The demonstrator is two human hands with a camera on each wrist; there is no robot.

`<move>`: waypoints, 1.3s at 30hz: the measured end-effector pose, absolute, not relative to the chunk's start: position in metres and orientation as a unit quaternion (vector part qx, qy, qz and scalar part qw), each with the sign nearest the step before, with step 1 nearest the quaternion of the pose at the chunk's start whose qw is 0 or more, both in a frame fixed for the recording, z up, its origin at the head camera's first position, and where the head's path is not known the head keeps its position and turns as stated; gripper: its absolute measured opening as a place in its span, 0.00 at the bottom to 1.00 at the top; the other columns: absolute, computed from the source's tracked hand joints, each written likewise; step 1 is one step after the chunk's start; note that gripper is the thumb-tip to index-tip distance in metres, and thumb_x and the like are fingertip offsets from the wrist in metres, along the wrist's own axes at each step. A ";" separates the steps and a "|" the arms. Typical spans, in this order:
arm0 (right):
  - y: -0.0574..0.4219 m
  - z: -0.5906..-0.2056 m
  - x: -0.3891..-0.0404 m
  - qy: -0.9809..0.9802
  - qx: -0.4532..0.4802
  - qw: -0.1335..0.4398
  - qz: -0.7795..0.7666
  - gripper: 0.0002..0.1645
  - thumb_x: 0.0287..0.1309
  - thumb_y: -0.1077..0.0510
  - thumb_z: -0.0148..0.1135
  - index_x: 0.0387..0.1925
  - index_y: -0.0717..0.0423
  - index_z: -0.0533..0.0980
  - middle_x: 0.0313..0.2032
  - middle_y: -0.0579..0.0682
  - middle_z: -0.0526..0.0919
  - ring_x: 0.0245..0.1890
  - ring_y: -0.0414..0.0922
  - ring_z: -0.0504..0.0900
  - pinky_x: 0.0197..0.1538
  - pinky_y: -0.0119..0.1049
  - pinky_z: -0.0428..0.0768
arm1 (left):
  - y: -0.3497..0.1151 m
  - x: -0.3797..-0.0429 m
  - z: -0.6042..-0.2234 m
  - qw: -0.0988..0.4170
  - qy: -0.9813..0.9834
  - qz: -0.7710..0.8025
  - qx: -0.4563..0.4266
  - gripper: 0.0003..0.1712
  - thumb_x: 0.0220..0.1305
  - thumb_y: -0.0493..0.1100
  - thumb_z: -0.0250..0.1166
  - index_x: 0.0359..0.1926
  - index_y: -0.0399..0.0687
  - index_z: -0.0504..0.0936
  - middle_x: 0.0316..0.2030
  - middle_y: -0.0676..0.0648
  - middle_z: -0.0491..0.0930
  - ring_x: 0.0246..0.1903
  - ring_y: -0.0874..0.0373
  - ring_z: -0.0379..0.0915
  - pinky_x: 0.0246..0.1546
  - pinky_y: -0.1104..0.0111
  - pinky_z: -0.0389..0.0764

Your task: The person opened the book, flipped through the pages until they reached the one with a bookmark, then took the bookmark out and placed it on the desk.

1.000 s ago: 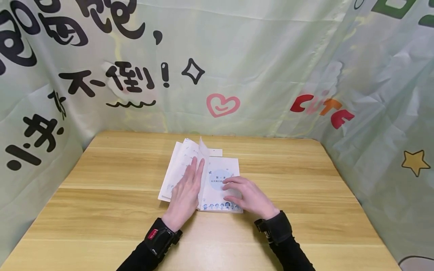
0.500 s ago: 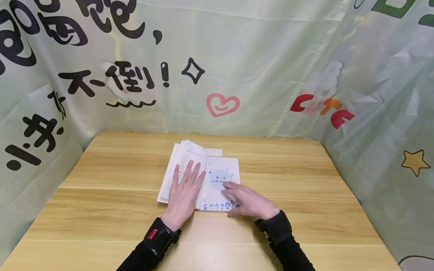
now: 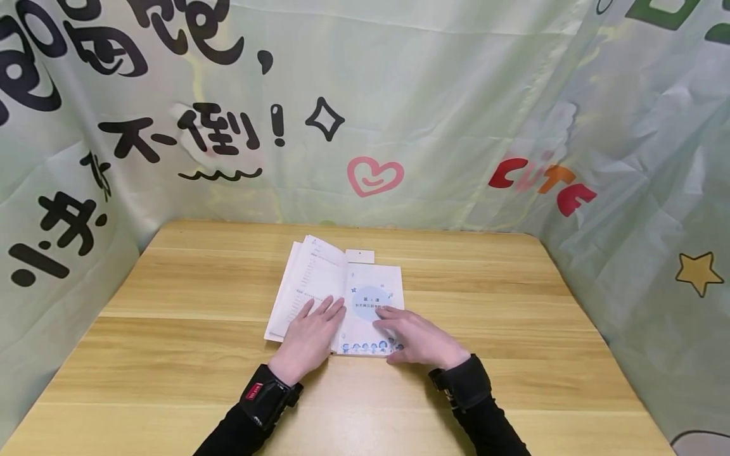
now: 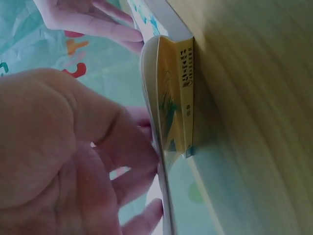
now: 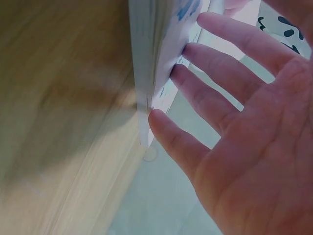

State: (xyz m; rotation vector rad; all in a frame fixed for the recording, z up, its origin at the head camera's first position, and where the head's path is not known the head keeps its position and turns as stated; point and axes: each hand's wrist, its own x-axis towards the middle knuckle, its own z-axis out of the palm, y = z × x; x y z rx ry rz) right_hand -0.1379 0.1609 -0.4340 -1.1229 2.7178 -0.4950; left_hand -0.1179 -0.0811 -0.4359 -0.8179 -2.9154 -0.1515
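An open book point(image 3: 319, 266) lies on the table, with printed text on its left page and a blue circle and a row of small blue figures on its right page. My left hand point(image 3: 308, 335) rests on the lower left page near the gutter, fingers extended. In the left wrist view, the lifted left side arches away from the yellow spine point(image 4: 187, 103). My right hand point(image 3: 424, 339) touches the right page with spread fingertips. In the right wrist view, its thumb point(image 5: 171, 137) is at the edge of the page block point(image 5: 143, 73).
A small white card point(image 3: 360, 256) sticks out behind the book's top edge. The wooden table point(image 3: 485, 285) extends around it. Printed fabric point(image 3: 445, 95) hangs along the back and both sides.
My left hand has slid down the left page towards me, and the raised leaf has settled flatter to the left. The right hand has shifted slightly, its thumb moving to the book's near edge.
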 end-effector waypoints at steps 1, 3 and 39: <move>0.161 -0.434 -0.138 0.908 -0.375 0.082 -0.166 0.41 0.37 0.55 0.76 0.58 0.62 0.75 0.65 0.63 0.67 0.64 0.58 0.64 0.65 0.55 0.65 | -0.081 -0.117 -0.435 0.047 -0.963 -0.055 -0.260 0.28 0.59 0.34 0.59 0.63 0.39 0.73 0.65 0.44 0.69 0.65 0.48 0.60 0.65 0.47 0.60; 0.162 -0.433 -0.138 0.909 -0.371 0.086 -0.171 0.40 0.38 0.54 0.76 0.57 0.61 0.76 0.65 0.62 0.68 0.64 0.58 0.64 0.65 0.54 0.65 | -0.080 -0.116 -0.435 0.036 -0.966 -0.066 -0.246 0.28 0.62 0.39 0.58 0.64 0.40 0.72 0.65 0.44 0.69 0.65 0.47 0.59 0.65 0.46 0.59; 0.165 -0.414 -0.143 0.868 -0.420 -0.078 -0.253 0.09 0.49 0.66 0.69 0.35 0.56 0.86 0.37 0.48 0.88 0.45 0.45 0.82 0.60 0.53 0.73 | -0.068 -0.110 -0.439 0.037 -0.970 -0.069 -0.231 0.46 0.52 0.72 0.59 0.59 0.41 0.77 0.64 0.33 0.67 0.62 0.35 0.60 0.54 0.32 0.62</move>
